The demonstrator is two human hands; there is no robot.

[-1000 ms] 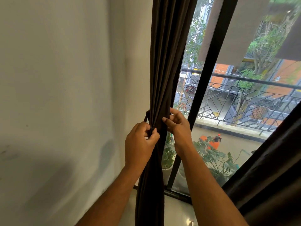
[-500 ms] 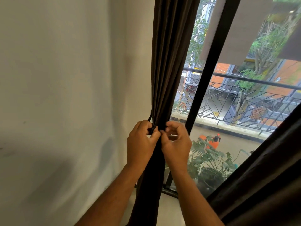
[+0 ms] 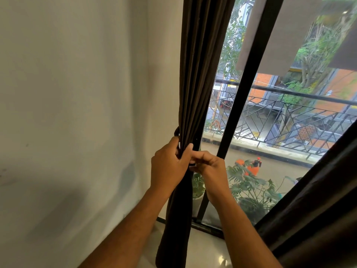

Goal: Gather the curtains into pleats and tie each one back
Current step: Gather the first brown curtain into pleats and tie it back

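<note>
Nearest to us, two bare forearms rise from the bottom edge and meet at the gathered curtain point(image 3: 195, 78). We see the left hand point(image 3: 170, 167) wrapped around the bunched dark brown fabric, its fingers curled over the front of the folds and the thumb tip pressed on the cloth at the top of the grip. The right hand point(image 3: 209, 168) sits just beside it, touching it, with fingers curled and pinching a small dark end of the tie-back point(image 3: 176, 132) against the curtain's right edge; we cannot tell exactly how much of the band it holds. The tie-back shows as a dark loop peeking out on the wall side of the curtain, just above the left hand. Below the hands the curtain hangs as one narrow column down to the pale floor point(image 3: 204, 252); above them it fans upward in pleats. At lower right a second curtain point(image 3: 316, 219) slants across the corner. To the left stands the white wall point(image 3: 77, 113). Beyond the black window frame point(image 3: 249, 78) we see potted plants point(image 3: 249, 188), then a balcony railing point(image 3: 289, 120).
</note>
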